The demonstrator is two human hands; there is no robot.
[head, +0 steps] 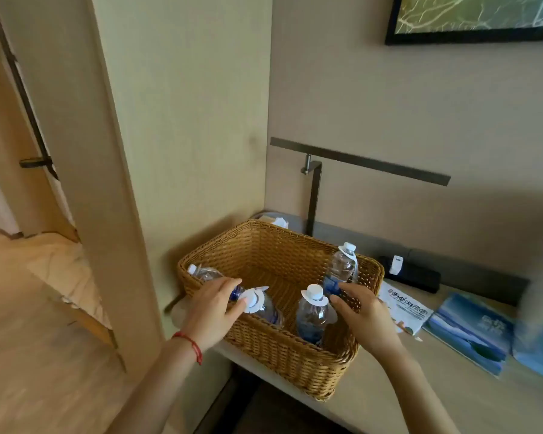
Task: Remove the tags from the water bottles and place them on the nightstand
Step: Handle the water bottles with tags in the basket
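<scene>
- Wicker basket (282, 355) beneath both hands, on a light tabletop (420, 386); four water bottles inside it, none yet set out on the surface.
- Progress, judged from the layout: early; a white paper tag visibly rings the neck of three bottles; the fourth neck is too blurred to tell; removal and placement of all four appear to remain.
- Left hand (213, 311): over the basket's near-left rim; fingers curled, tips touching the tag (253, 300) on the leaning bottle (268, 310); whether it already pinches the tag cannot be told.
- Lying bottle (206, 273): just beyond the left hand, cap toward the basket's left wall.
- Right hand (362, 317): at the basket's right side; fingers loosely bent and spread narrow, tips against the lower body of the far upright bottle (342, 267); a closed grip is not shown.
- Near upright bottle (312, 314): between the two hands, just left of the right fingertips; tagged, untouched.
- Leaflets (405, 308) and blue booklet (474, 330): on the tabletop beyond and right of the right hand.
</scene>
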